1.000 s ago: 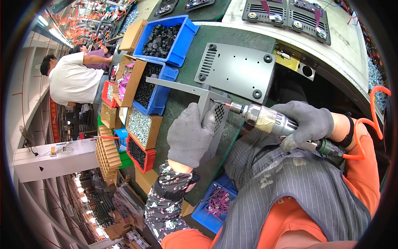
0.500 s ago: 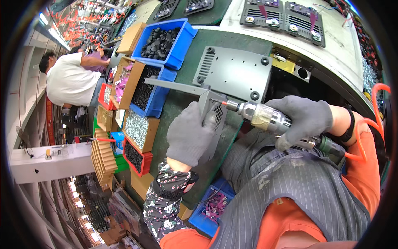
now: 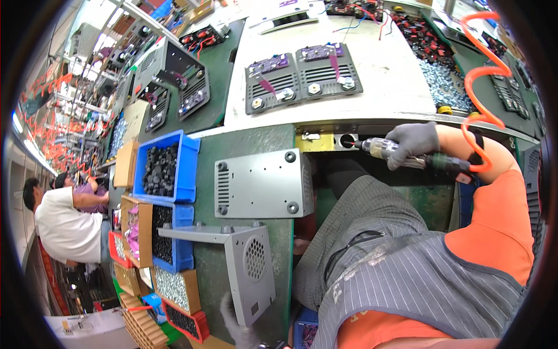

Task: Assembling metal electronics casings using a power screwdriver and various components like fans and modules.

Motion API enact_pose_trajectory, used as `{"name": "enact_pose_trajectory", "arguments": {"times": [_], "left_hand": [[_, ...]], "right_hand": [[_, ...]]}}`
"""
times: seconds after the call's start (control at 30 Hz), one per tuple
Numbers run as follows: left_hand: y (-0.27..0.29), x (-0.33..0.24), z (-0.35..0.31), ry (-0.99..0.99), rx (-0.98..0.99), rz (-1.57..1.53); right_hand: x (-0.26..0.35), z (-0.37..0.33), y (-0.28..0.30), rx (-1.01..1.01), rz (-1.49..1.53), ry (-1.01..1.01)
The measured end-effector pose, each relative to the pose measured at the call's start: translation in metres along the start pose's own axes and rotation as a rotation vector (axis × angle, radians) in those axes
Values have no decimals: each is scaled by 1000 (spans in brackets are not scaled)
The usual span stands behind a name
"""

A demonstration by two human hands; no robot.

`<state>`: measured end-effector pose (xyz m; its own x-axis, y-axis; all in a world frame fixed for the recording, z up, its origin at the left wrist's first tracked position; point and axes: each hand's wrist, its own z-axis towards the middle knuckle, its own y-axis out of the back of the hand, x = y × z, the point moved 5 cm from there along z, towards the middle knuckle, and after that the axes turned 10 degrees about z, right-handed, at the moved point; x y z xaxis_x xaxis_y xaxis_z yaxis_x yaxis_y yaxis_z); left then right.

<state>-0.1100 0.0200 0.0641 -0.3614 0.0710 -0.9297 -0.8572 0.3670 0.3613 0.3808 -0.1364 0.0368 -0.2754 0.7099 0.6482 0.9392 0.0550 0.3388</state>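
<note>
My right hand [image 3: 414, 144], in a grey glove, is closed around a pneumatic screwdriver [image 3: 381, 148]. The tool points left, its bit in front of a round hole [image 3: 347, 141] in a metal plate under the bench edge. An orange coiled air hose [image 3: 474, 96] runs from its rear. My left hand [image 3: 237, 326], gloved and smeared by motion, is beside the lower end of an L-shaped grey metal casing [image 3: 251, 273] with a honeycomb vent; its grip is unclear. A second grey casing [image 3: 258, 185] with round black feet lies just beyond, on the green mat.
Left of the mat stand blue bins [image 3: 185, 168] of black parts, a cardboard box of screws [image 3: 177, 289] and a red bin [image 3: 189, 323]. Black panels with purple boards [image 3: 314, 81] lie on the white surface [image 3: 383, 87]. Another person [image 3: 67, 230] works at far left.
My right hand has drawn the screwdriver off the L-shaped casing and out to the right. My left hand has slid to the casing's lower end. The whole view has turned.
</note>
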Motion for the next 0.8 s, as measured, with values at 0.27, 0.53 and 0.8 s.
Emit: {"name": "enact_pose_trajectory", "arguments": {"times": [0.27, 0.53, 0.8], "left_hand": [[-41, 4, -24, -59, 61, 381], [-54, 32, -48, -191, -5, 668], [-29, 9, -31, -37, -496, 552]], "right_hand": [[-7, 58, -3, 143, 606, -147], [-54, 89, -30, 10, 1378, 7], [-44, 182, -180, 276, 1452, -169]]}}
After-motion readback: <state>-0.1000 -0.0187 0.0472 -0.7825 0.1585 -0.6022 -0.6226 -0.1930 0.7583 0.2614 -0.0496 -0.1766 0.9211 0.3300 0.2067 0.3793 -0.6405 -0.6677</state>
